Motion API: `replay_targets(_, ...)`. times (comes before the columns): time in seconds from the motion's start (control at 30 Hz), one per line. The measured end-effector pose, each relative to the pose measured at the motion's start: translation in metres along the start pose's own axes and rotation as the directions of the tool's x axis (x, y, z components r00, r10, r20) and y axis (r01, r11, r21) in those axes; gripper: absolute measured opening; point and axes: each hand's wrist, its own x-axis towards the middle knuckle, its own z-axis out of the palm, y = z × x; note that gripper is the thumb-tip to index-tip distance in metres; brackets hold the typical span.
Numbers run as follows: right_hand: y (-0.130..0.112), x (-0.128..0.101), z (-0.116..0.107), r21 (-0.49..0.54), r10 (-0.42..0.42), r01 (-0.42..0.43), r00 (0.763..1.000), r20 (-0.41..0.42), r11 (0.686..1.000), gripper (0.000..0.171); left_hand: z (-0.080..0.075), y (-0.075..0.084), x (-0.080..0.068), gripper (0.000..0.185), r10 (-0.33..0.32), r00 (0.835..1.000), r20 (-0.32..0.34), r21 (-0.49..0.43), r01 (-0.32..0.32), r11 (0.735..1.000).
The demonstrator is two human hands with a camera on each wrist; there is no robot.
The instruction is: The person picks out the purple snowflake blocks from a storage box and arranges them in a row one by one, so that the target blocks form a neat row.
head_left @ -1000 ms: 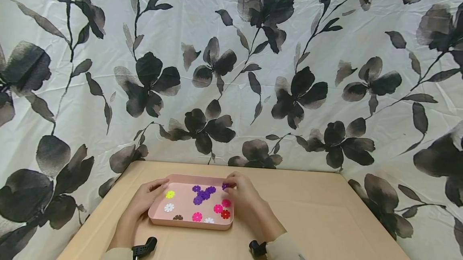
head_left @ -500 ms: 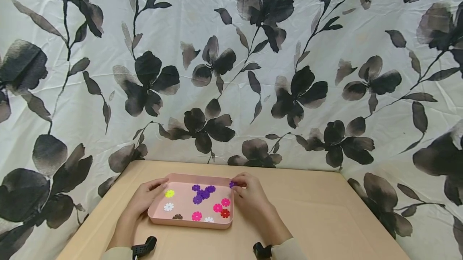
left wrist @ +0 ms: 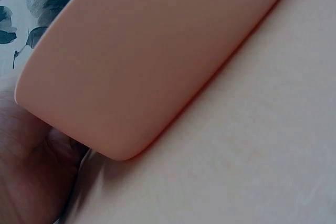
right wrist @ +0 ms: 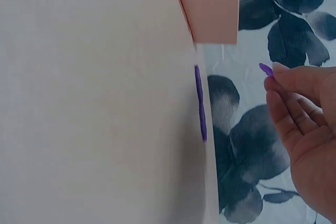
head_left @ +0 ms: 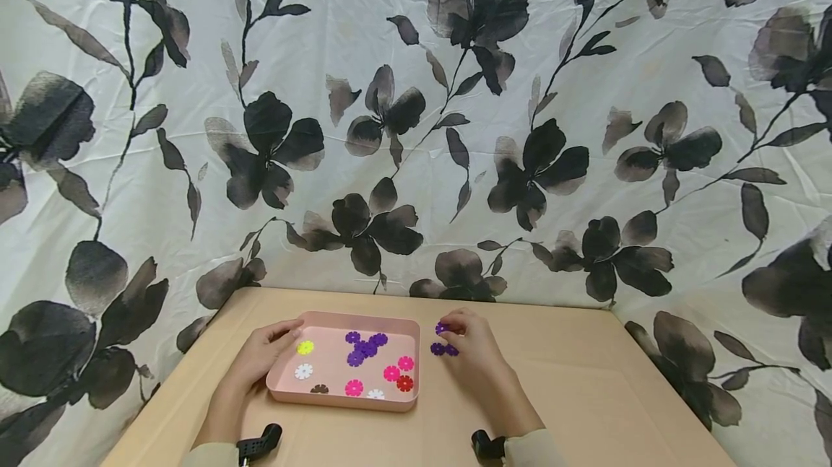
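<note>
Just beyond the right end of the tray, above the bench, is a purple flower-shaped disc, pinched between thumb and fingertips of the right hand. Near it, a pair of purple discs lies side by side on the bench; the right wrist view shows them edge-on, as one thin strip, and I cannot tell whether they are joined.

The pink tray sits left of these. The left hand grips its left end near the far corner, the thumb by the rim; some of the fingers are hidden. Inside, a purple cluster of touching discs lies towards the far side. Around it are a yellow disc, two white discs, a brown disc half hidden by the near wall, three pink discs and a red disc.

As I judge it, the sorting-out is partly done: three purple pieces are outside the tray, the purple cluster not yet. Behind the bench hangs a floral cloth.
</note>
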Motion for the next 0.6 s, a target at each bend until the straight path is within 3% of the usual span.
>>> replay_targets(0.27,0.016,-0.004,-0.013,-0.072,0.06,-0.057,0.997,0.044,0.996,0.016,0.001,-0.001,0.0,0.053,0.002,1.0,0.002,-0.003,-0.002,1.0)
replay_targets(0.6,0.033,-0.009,-0.026,-0.049,0.132,-0.13,0.99,0.052,0.99,0.023,0.001,-0.002,0.0,0.051,0.011,1.0,-0.003,-0.01,-0.011,1.0)
